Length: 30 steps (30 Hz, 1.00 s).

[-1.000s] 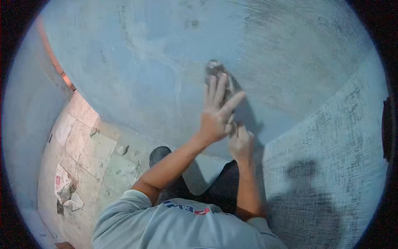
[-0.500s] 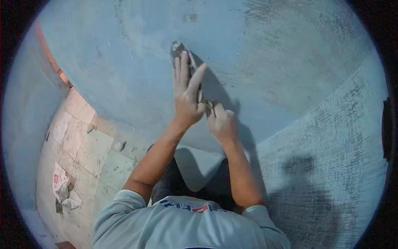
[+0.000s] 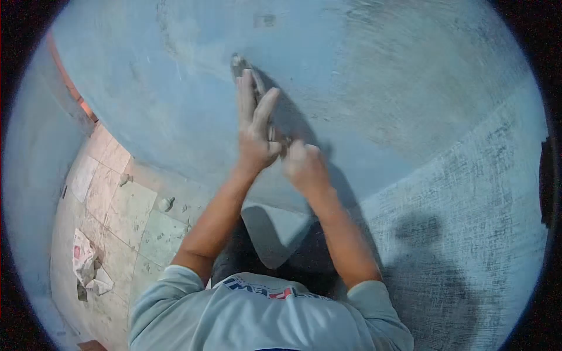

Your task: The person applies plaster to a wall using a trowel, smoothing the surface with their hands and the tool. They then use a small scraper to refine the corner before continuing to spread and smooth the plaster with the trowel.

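A plaster-smeared trowel (image 3: 237, 62) with a rounded tip lies against the blue-grey wall, slanting from upper left to lower right. My left hand (image 3: 253, 126) rests over its blade with the fingers stretched out and the thumb spread, pressing rather than wrapping round it. Below and to the right, my right hand (image 3: 305, 167) is closed around the handle end, which it mostly hides. Whitish dust coats the fingers of both hands. Part of the blade is hidden under my left hand, and slight blur softens the right one.
A rougher, cross-scratched wall (image 3: 468, 205) meets the smooth one (image 3: 193, 117) at a corner on the right. Dirty floor tiles (image 3: 126, 199) at lower left carry a crumpled bag (image 3: 85, 257), a pale lump (image 3: 166, 203) and scattered debris. My knees are close to the wall.
Both hands and the trowel have shifted a little left and slightly up along the wall. My right hand has come nearer to my left, and the blade now shows more edge-on.
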Tool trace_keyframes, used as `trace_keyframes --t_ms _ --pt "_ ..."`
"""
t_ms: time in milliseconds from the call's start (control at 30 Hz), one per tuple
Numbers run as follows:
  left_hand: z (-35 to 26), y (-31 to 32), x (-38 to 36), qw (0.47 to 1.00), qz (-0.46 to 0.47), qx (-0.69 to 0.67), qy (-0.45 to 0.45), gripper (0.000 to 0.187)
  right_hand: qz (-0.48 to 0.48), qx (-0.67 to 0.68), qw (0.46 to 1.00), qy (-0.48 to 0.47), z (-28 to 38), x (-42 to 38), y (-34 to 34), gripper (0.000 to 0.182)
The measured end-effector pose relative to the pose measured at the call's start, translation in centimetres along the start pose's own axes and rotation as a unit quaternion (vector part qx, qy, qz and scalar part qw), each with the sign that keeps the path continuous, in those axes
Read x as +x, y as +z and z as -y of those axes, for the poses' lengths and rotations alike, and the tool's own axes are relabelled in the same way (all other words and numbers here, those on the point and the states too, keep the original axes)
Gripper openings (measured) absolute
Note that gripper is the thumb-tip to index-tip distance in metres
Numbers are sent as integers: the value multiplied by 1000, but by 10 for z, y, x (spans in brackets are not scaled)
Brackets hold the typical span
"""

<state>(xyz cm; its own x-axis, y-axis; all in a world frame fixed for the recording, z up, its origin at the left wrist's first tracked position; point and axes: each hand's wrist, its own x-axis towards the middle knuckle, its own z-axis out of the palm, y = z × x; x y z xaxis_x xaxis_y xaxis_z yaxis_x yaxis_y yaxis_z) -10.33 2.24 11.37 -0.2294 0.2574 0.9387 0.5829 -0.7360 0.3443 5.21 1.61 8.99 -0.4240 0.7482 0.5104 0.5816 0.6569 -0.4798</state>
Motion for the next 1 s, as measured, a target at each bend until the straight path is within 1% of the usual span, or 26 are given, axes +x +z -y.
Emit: trace_keyframes --t_ms 67,167,200,233,267,300,400,433,533,567,600,633,667,700,733,800,833,867,900,933,1000 --pt "11 -10 6 1000 -7 -1 15 67 16 36 999 15 27 14 -9 21" --pt "-21 10 5 994 41 93 32 65 -64 63 994 -55 -12 -10 -20 25" --pt "-26 26 -7 993 67 91 41 64 -38 101 994 6 -27 -26 -26 23" --pt "-43 38 -22 995 86 42 16 64 -11 138 988 68 -42 -46 -32 24" --pt "-54 52 -40 991 128 37 18 63 19 220 963 153 -62 -71 -38 24" --pt "-60 62 -53 985 169 31 18 62 49 296 924 238 -72 -90 -41 26" --pt "-66 71 -69 984 172 30 23 61 -6 144 958 249 -62 -104 -48 29" --pt "-59 66 -65 985 165 25 32 58 -20 66 988 139 -55 -95 -50 30" --pt "-24 40 -30 998 51 6 26 61 -12 11 996 90 -11 -40 -41 31" --pt "-13 26 -14 1000 11 10 28 62 -1 31 997 66 -5 -18 -28 29" --pt "0 11 -3 999 8 38 26 63 9 51 998 43 0 0 -17 28" --pt "8 -2 5 997 4 67 25 64 19 51 997 49 8 7 -12 27" --pt "11 -11 9 996 19 80 21 68 28 50 997 52 14 13 -9 27" --pt "7 -8 11 995 21 96 16 69 36 48 997 51 15 20 -11 27" --pt "2 -7 13 993 23 113 12 69 7 57 998 29 9 19 -16 29" --pt "-30 11 6 998 26 63 -1 67 -43 84 995 -12 -13 -6 -27 36" --pt "-28 28 -13 995 62 84 7 65 2 182 978 105 -24 -24 -40 36" --pt "-45 41 -22 993 107 52 7 65 49 273 935 221 -33 -46 -51 37" --pt "-59 52 -31 988 151 20 8 66 27 335 906 258 -40 -67 -58 41" --pt "-69 62 -40 987 156 26 23 62 6 393 871 293 -48 -84 -62 45" --pt "-77 80 -55 984 167 35 52 55 -25 346 884 314 -72 -109 -56 46"
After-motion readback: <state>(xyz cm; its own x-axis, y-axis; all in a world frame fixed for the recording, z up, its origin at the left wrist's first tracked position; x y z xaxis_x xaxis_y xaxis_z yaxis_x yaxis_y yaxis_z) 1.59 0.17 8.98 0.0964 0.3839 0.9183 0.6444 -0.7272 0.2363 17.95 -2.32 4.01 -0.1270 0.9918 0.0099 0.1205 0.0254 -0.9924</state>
